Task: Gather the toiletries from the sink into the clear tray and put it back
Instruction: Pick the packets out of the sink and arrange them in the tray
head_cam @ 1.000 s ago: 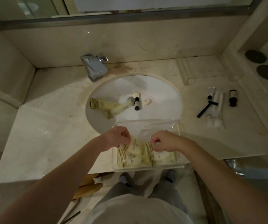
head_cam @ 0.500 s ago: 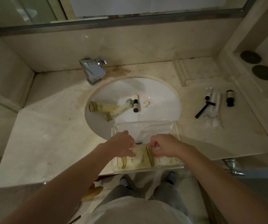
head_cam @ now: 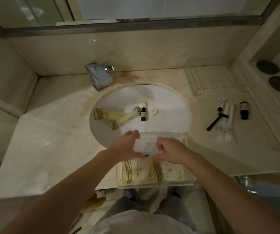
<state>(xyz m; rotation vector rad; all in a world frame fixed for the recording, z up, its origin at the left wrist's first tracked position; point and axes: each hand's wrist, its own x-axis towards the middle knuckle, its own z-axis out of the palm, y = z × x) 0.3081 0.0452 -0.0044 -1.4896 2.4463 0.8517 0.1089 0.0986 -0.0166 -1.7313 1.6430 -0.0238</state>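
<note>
The clear tray (head_cam: 189, 180) sits on the counter's front edge, partly over the white sink (head_cam: 169, 102). Pale yellow striped packets (head_cam: 146, 172) lie flat in its near half. My left hand (head_cam: 127, 146) hovers over the tray's far left part, fingers spread and holding nothing. My right hand (head_cam: 170, 152) is beside it with loosely curled fingers, also holding nothing. In the sink lie two yellow tubes (head_cam: 109, 114) (head_cam: 125, 120), a small dark bottle (head_cam: 143, 114), a round white cap (head_cam: 142, 105) and a small soap (head_cam: 154, 112).
A chrome faucet (head_cam: 99, 76) stands behind the sink at the left. On the counter to the right lie a black razor (head_cam: 216, 121), a small tube (head_cam: 221, 104), a clear wrapped item (head_cam: 227, 122) and a dark bottle (head_cam: 244, 110). Two dark discs (head_cam: 272, 76) sit far right.
Both hands let go of the yellow packets, which now lie flat in the tray. The hands have lifted and moved toward the far end of the tray.
</note>
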